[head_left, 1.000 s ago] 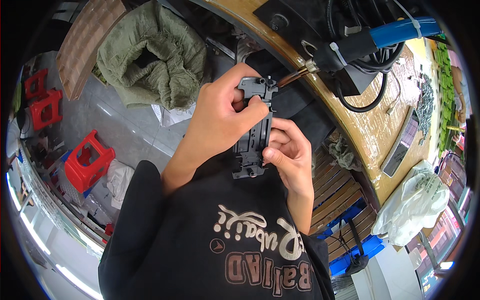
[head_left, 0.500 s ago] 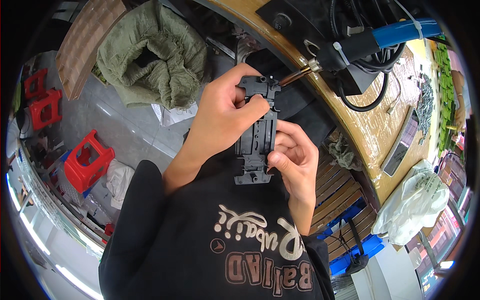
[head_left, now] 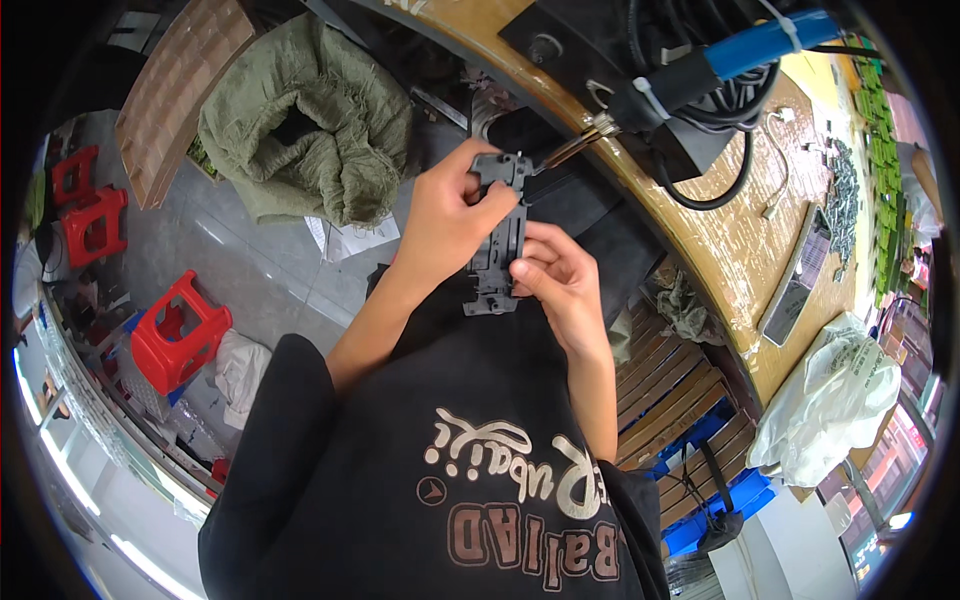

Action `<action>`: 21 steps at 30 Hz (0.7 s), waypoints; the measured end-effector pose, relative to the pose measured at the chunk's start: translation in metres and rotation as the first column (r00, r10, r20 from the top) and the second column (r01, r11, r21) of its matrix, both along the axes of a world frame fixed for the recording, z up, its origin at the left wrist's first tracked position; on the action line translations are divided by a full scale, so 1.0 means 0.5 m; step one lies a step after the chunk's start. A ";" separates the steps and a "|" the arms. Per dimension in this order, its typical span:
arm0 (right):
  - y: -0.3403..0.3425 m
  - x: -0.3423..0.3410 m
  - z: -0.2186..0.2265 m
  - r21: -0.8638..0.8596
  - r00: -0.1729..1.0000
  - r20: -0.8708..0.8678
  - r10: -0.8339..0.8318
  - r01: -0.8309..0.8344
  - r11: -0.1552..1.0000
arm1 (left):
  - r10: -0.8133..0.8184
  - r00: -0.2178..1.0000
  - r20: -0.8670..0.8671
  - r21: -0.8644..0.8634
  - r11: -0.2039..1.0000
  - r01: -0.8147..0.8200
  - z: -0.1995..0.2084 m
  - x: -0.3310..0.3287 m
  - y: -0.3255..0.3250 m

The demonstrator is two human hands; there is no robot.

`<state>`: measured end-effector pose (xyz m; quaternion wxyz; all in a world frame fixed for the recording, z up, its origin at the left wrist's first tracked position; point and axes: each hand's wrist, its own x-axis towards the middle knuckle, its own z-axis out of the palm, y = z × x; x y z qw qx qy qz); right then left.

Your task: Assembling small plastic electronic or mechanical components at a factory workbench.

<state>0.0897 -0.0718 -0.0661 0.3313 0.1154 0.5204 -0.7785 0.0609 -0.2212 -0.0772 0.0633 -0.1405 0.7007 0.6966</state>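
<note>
One black plastic part point(head_left: 496, 248): left hand point(head_left: 440, 215) grasps its upper end; right hand point(head_left: 562, 275) holds its lower right edge; copper-tipped tool point(head_left: 625, 110) sits near its top right corner.

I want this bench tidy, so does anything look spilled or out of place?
Small dark pieces lie strewn loose on the wooden tabletop beside a phone-like device, uncontained, so they look spilled, though perhaps deliberately placed. The held black part shows no clear damage.

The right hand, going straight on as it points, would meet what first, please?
The right hand would likely meet the black plastic part first, whose edge it seems to touch, though depth is unclear.
</note>
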 end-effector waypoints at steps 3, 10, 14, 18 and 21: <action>0.014 0.032 -0.002 -0.001 1.000 -0.031 0.001 -0.001 1.000 | -0.036 0.999 0.008 0.155 0.987 0.034 -0.014 0.027 0.005; 0.079 0.098 -0.001 0.009 0.993 -0.033 -0.118 0.118 0.993 | -0.353 0.935 0.032 0.337 0.884 0.322 -0.028 0.057 0.064; 0.140 0.138 -0.016 0.049 0.983 -0.022 -0.183 0.184 0.982 | -0.477 0.879 -0.010 0.284 0.842 0.460 -0.040 0.070 0.125; 0.206 0.203 -0.034 -0.009 0.976 -0.014 -0.220 0.219 0.976 | -0.728 0.679 0.095 0.173 0.684 0.709 -0.004 0.084 0.162; 0.275 0.283 -0.083 0.121 0.923 0.017 -0.384 0.379 0.918 | -0.884 0.435 0.172 0.163 0.461 0.872 0.009 0.066 0.175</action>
